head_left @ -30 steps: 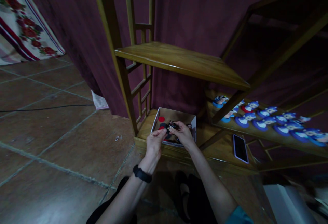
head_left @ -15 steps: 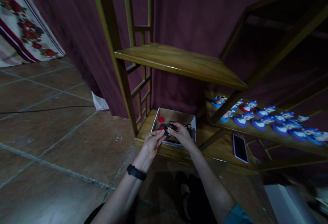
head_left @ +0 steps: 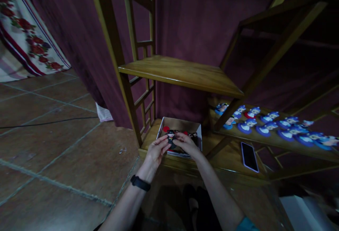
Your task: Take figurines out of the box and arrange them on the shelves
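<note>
Between my two hands is a small black-haired figurine point(head_left: 171, 135) on a dark base, held upright with its front toward me. My left hand point(head_left: 158, 149) pinches it from the left, and my right hand point(head_left: 186, 144) grips it from the right with bent fingers. Directly below is a shallow open cardboard box point(head_left: 200, 132) on the low wooden shelf. Inside it lie red discs point(head_left: 166, 128) and more small dark figurines point(head_left: 194, 135). My hands cover part of the box's contents.
Several blue-and-white figurines point(head_left: 247, 126) stand in rows on the shelf at right. A phone point(head_left: 249, 157) lies below them. An upper wooden shelf point(head_left: 180, 71) juts out above the box, with a lattice post point(head_left: 124, 93) at left. A cable point(head_left: 50, 122) crosses the tiled floor.
The figurine has been turned upright, so its front now shows clearly between my fingers. Both hands keep hold of it over the box. My view has shifted slightly.
</note>
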`<state>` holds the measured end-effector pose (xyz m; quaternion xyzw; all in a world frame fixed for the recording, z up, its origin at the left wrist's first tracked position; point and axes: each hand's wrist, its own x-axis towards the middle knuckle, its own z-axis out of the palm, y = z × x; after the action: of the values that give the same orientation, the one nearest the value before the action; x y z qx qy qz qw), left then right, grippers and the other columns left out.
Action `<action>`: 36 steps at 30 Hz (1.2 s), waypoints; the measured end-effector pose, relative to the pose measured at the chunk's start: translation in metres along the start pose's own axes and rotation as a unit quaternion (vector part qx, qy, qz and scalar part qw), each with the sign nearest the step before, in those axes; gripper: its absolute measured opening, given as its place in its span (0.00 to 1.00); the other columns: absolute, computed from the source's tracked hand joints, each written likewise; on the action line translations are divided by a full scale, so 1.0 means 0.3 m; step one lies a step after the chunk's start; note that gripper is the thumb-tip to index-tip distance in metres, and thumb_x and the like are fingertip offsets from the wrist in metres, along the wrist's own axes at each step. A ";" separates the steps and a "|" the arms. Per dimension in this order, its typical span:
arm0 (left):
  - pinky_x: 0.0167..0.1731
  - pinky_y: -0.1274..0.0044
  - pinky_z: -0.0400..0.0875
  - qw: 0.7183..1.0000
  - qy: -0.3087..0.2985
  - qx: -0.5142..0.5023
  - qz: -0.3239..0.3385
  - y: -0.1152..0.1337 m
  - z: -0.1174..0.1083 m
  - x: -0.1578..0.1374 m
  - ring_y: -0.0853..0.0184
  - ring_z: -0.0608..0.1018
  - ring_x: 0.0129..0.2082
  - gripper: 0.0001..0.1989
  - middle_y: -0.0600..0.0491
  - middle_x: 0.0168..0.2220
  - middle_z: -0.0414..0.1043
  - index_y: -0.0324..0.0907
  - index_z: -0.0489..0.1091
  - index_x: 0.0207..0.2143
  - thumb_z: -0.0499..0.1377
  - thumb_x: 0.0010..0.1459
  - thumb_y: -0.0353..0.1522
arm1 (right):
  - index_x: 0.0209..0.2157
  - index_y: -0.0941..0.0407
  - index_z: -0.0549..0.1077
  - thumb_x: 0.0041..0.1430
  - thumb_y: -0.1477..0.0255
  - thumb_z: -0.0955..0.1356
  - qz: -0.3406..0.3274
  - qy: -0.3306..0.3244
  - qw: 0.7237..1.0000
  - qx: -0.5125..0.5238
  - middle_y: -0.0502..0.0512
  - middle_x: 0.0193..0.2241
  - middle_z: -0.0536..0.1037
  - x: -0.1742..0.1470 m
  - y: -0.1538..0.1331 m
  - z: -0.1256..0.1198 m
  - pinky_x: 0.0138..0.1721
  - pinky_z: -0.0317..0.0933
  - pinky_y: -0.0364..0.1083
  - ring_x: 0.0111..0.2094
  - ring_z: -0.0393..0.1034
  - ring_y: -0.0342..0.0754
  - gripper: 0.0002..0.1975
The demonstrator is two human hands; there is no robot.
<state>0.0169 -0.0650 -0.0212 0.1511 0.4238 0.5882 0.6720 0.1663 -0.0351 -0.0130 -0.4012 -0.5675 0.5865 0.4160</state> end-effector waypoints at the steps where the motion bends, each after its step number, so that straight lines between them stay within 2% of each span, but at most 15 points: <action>1: 0.34 0.79 0.74 1.000 -0.001 -0.001 0.001 0.000 0.001 0.001 0.70 0.78 0.29 0.11 0.48 0.32 0.77 0.36 0.74 0.34 0.62 0.45 0.20 | 0.39 0.53 0.72 0.45 0.66 0.70 -0.002 -0.019 1.000 0.010 0.51 0.37 0.76 0.000 0.002 0.004 0.46 0.60 0.48 0.40 0.70 0.47 0.17; 3: 0.35 0.79 0.74 1.000 -0.007 -0.005 0.004 -0.001 0.001 0.002 0.69 0.78 0.30 0.11 0.47 0.33 0.76 0.36 0.74 0.34 0.61 0.46 0.19 | 0.38 0.53 0.72 0.44 0.66 0.71 -0.004 -0.035 0.999 0.024 0.51 0.37 0.76 0.000 0.007 0.014 0.46 0.60 0.48 0.39 0.70 0.47 0.16; 7: 0.35 0.78 0.74 1.000 -0.015 -0.012 0.011 -0.002 0.000 0.003 0.69 0.78 0.31 0.11 0.47 0.34 0.76 0.35 0.74 0.33 0.61 0.45 0.19 | 0.36 0.54 0.73 0.42 0.64 0.72 0.004 -0.017 0.999 0.034 0.50 0.33 0.77 0.002 0.015 0.026 0.44 0.62 0.50 0.35 0.71 0.47 0.16; 12: 0.36 0.77 0.73 0.999 -0.017 0.003 0.031 0.003 0.004 -0.011 0.70 0.77 0.30 0.11 0.48 0.33 0.76 0.36 0.74 0.33 0.63 0.43 0.20 | 0.35 0.55 0.74 0.39 0.64 0.73 0.011 -0.029 0.998 0.053 0.51 0.32 0.78 0.001 0.007 0.020 0.43 0.63 0.50 0.34 0.72 0.47 0.18; 17: 0.37 0.78 0.71 0.994 -0.079 0.044 0.068 0.017 0.022 -0.042 0.70 0.77 0.33 0.17 0.48 0.35 0.76 0.38 0.73 0.38 0.65 0.42 0.24 | 0.38 0.55 0.73 0.39 0.64 0.73 -0.004 -0.027 0.997 0.073 0.52 0.34 0.77 -0.008 -0.015 0.014 0.43 0.63 0.50 0.37 0.72 0.49 0.21; 20: 0.34 0.79 0.70 0.984 -0.104 0.092 0.111 0.025 0.029 -0.058 0.70 0.76 0.32 0.20 0.48 0.36 0.76 0.38 0.73 0.39 0.66 0.40 0.26 | 0.39 0.54 0.71 0.39 0.66 0.73 -0.019 -0.019 0.997 0.079 0.52 0.34 0.77 -0.020 -0.037 0.020 0.42 0.64 0.50 0.37 0.71 0.49 0.22; 27: 0.35 0.79 0.69 0.974 -0.072 0.132 0.170 0.057 0.054 -0.108 0.69 0.76 0.32 0.18 0.49 0.33 0.77 0.38 0.74 0.37 0.67 0.38 0.27 | 0.35 0.54 0.69 0.41 0.67 0.73 -0.056 -0.019 0.996 0.071 0.51 0.32 0.76 -0.037 -0.095 0.042 0.39 0.64 0.47 0.35 0.71 0.46 0.17; 36: 0.35 0.75 0.70 0.956 -0.041 0.170 0.236 0.111 0.125 -0.225 0.67 0.76 0.31 0.19 0.50 0.33 0.77 0.38 0.73 0.36 0.67 0.37 0.30 | 0.36 0.54 0.70 0.43 0.68 0.72 -0.091 -0.052 0.984 0.145 0.52 0.36 0.75 -0.083 -0.166 0.050 0.40 0.62 0.46 0.37 0.69 0.46 0.16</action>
<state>0.0262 -0.1073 0.0510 0.3826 0.4417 0.6430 0.4950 0.1620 -0.0630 0.0374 -0.2521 -0.5313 0.6426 0.4911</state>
